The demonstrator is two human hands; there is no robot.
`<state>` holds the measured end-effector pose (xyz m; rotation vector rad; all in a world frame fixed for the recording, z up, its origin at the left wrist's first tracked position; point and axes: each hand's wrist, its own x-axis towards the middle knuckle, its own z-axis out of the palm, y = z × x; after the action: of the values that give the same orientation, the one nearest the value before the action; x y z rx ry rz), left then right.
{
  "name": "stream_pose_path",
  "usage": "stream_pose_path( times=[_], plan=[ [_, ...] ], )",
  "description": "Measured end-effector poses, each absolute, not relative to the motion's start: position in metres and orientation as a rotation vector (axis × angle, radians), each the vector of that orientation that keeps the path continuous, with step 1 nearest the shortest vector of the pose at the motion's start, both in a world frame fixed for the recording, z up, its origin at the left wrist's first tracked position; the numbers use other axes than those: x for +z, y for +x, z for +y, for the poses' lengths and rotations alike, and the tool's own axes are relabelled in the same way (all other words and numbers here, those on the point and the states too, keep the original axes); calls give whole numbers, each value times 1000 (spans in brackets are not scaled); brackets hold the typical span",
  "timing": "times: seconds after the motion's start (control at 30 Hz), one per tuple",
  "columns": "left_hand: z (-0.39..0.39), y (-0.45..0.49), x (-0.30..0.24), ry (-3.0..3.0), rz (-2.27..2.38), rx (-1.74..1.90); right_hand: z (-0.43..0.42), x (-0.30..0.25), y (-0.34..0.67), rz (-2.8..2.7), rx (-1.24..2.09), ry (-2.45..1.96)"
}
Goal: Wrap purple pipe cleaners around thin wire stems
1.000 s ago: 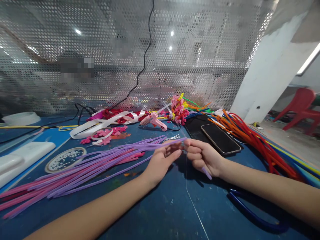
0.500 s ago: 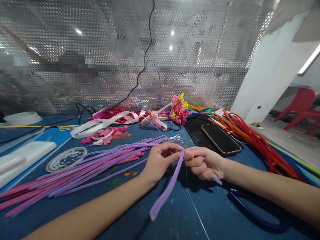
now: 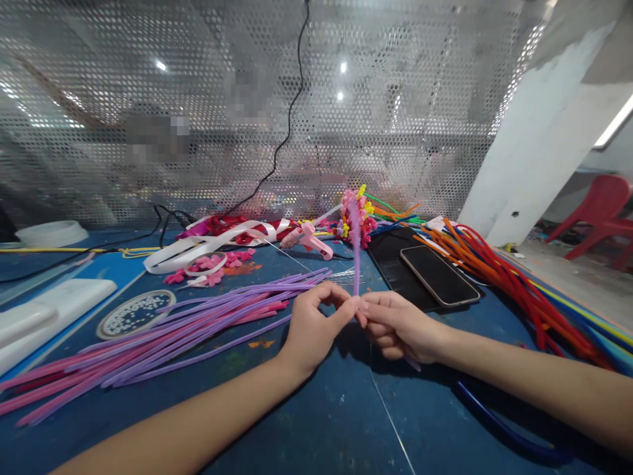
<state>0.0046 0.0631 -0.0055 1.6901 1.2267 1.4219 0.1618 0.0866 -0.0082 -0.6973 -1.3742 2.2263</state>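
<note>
A purple pipe cleaner (image 3: 357,264) stands upright from between my fingertips, its upper end blurred. My left hand (image 3: 316,326) pinches it with thumb and forefinger. My right hand (image 3: 400,326) touches the left at the fingertips, closed on the same pipe cleaner, whose other end (image 3: 412,363) pokes out beneath the curled fingers. A thin pale wire or thread (image 3: 388,409) runs down the table below my hands; whether it is held is hidden. Left of my hands lies a bundle of purple and pink pipe cleaners (image 3: 198,330). Several thin metal wires (image 3: 346,276) lie just behind.
On the blue table (image 3: 297,422) are a pink glue gun (image 3: 311,239), white ribbon (image 3: 212,244), a dish of white beads (image 3: 136,313) and a pink flower cluster (image 3: 352,218). To the right are a phone (image 3: 440,276), red pipe cleaners (image 3: 524,297) and a dark blue curved handle (image 3: 504,425).
The free end of the purple pipe cleaner has swung from hanging down toward me to pointing up. Both hands stay together, with the fingers slightly shifted.
</note>
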Motion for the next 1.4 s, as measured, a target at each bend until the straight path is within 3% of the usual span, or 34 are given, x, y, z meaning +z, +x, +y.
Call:
stream_pose_path(
  times=[0.1, 0.27, 0.37, 0.43, 0.57, 0.67, 0.83, 1.0, 1.17, 1.33, 1.4],
  plan=[
    [62, 8, -5, 1651, 1281, 1430, 85, -11, 160, -1619, 1921, -782],
    [62, 13, -5, 1511, 1259, 1382, 84, -9, 162, -2167, 982, -800],
    [65, 12, -6, 1359, 1081, 1298, 83, -8, 164, -2225, 845, -746],
    [67, 10, -7, 1267, 918, 1240, 82, -8, 163, -2169, 1041, -745],
    [71, 4, -9, 1158, 718, 1123, 83, -10, 163, -1743, 1964, -691],
    [72, 1, -9, 1077, 608, 1040, 87, -9, 165, -1438, 2411, -579],
    [72, -1, -12, 1082, 514, 1018, 93, -3, 172, -1261, 2669, -367],
    [72, 3, -12, 1076, 588, 1095, 93, -1, 171, -1256, 2653, -371],
    [74, 6, -13, 1090, 718, 1271, 88, -7, 164, -1491, 2176, -635],
    [74, 9, -16, 1181, 847, 1305, 86, -11, 163, -2142, 970, -804],
    [73, 10, -17, 1162, 898, 1356, 85, -11, 163, -2219, 714, -809]
  ],
)
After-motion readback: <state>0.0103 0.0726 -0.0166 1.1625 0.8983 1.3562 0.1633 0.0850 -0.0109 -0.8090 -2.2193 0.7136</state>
